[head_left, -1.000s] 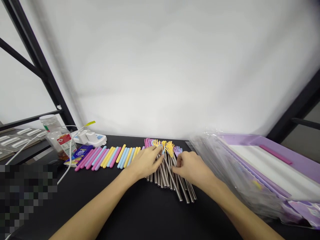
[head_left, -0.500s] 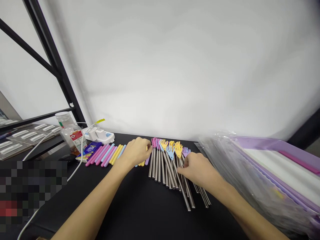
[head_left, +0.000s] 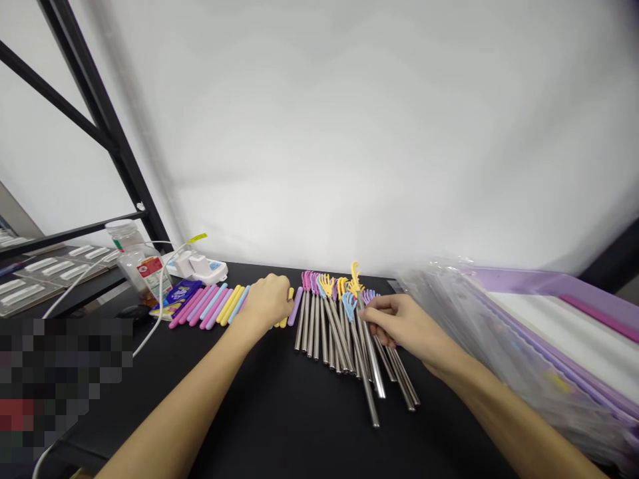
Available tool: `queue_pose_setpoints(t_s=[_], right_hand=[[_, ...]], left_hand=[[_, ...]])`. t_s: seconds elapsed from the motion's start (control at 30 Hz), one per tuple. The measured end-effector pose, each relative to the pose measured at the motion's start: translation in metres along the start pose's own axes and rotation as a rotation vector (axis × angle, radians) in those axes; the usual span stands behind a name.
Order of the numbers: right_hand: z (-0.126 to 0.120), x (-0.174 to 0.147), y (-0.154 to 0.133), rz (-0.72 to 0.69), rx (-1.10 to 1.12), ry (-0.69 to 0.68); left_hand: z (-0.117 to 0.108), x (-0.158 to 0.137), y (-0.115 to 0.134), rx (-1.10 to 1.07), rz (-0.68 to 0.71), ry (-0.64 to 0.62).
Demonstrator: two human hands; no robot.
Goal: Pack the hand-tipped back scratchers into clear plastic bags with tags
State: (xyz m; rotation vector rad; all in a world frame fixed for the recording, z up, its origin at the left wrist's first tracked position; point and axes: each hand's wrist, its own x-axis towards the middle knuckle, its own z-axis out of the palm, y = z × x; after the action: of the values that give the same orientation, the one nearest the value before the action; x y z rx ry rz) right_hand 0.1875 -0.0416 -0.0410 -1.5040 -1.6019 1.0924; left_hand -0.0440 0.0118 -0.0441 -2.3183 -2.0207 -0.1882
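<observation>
Several back scratchers with small hand-shaped heads and steel rods lie side by side on the black table, their heads toward the wall. My right hand pinches a yellow-headed back scratcher by its rod just below the head, its head raised above the others. A blue-headed back scratcher lies just left of it. My left hand is closed over a row of pastel handles; its fingertips, and whatever is in them, are hidden. A yellow handle shows beside its fingers, with a purple handle to the right.
More pastel handles reach left to a purple packet. Behind stand a clear jar and a white power strip, with a white cable in front. Plastic bags and a lilac tray occupy the right side.
My right hand has taken hold of a yellow-headed back scratcher and lifted its head end. My left hand has moved slightly left, showing more of the purple handle.
</observation>
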Motion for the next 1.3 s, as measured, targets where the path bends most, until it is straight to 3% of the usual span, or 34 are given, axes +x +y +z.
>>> queue_pose_setpoints(t_s=[0.23,0.43,0.73,0.93,1.03,1.13,1.3], right_hand=[[0.002,-0.002,-0.002,0.008,0.077,-0.021],[-0.006,0.003,0.002,0.025,0.283,0.065],[-0.016,0.001,0.0,0.006,0.338,0.102],[-0.024,0.003,0.002,-0.005,0.493,0.177],[-0.025,0.005,0.003,-0.056,0.613,0.182],[-0.025,0.006,0.004,-0.191,0.733,0.185],[-0.027,0.008,0.005,-0.464,0.852,0.283]], left_hand=[[0.006,0.005,0.005,0.012,0.003,-0.013],[0.005,0.01,0.001,-0.005,0.039,-0.049],[0.007,0.013,0.006,0.009,0.054,-0.066],[-0.005,0.006,0.009,-0.039,0.069,0.051],[-0.01,-0.004,0.018,-0.254,0.233,0.112],[-0.013,-0.017,0.032,-0.422,0.434,0.143],[-0.011,-0.027,0.046,-0.28,0.647,0.297]])
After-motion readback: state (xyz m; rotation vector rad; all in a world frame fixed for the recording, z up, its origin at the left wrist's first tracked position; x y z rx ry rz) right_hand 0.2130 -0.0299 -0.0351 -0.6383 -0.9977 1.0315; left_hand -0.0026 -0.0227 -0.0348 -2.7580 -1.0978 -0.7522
